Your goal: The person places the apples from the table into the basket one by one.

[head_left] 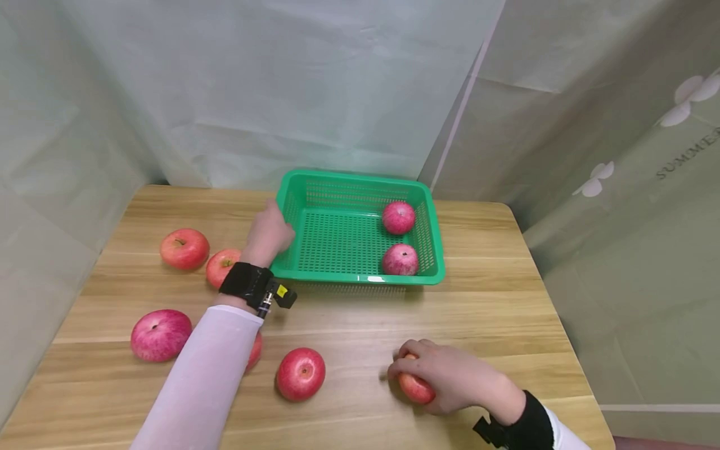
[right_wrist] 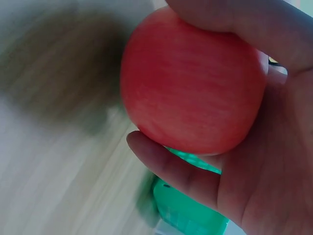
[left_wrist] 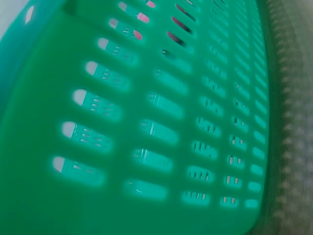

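Observation:
My left hand [head_left: 269, 234] grips the left rim of a green plastic basket [head_left: 337, 279]. The basket's slotted side wall [left_wrist: 122, 205] fills most of the left wrist view, where the hand's fingers are out of sight. Over the front right of the table, my right hand [head_left: 455, 375] holds a red apple [head_left: 416, 386]. In the right wrist view its fingers and thumb curl round that apple [right_wrist: 193, 83]. Inside the basket, at its right end, sit two pinkish apples, one at the back [head_left: 399, 217] and one at the front [head_left: 400, 259].
On the wooden table [head_left: 337, 325], several apples lie left of and before the basket: one far left [head_left: 185, 249], one by the left wrist [head_left: 221, 265], a dark pink one [head_left: 161, 335], one partly behind the sleeve [head_left: 255, 352], one front centre [head_left: 300, 374]. Pale sheeting [head_left: 315, 81] hangs behind.

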Motion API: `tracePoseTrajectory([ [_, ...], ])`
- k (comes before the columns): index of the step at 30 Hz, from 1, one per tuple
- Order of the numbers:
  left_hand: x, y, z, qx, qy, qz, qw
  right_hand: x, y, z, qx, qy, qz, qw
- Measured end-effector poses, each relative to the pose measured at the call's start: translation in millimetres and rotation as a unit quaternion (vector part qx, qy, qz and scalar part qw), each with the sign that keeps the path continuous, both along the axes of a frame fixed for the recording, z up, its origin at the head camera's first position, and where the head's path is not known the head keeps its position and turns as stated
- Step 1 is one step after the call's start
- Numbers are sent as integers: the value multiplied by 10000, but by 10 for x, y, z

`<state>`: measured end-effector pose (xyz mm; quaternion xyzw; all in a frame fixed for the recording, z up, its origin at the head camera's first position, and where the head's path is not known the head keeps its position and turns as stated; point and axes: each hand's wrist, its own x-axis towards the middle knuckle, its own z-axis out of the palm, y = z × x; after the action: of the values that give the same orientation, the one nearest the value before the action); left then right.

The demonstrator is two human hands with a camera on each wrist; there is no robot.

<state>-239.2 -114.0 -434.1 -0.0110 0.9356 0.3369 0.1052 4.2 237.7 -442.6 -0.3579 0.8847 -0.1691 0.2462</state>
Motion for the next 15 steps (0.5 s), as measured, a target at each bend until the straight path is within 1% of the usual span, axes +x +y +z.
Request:
tracePoseTrajectory([
  [4, -12, -3, -6, 22, -19, 3, 10000, -40, -5, 39, 52, -28, -55, 10000],
  [9, -14, 2, -2, 34, -82, 7, 10000, -67, -13, 74, 9, 73, 37, 10000],
  [15, -8, 12, -6, -179, -29, 6, 9998, -74, -20, 81, -159, 261, 128, 9994],
])
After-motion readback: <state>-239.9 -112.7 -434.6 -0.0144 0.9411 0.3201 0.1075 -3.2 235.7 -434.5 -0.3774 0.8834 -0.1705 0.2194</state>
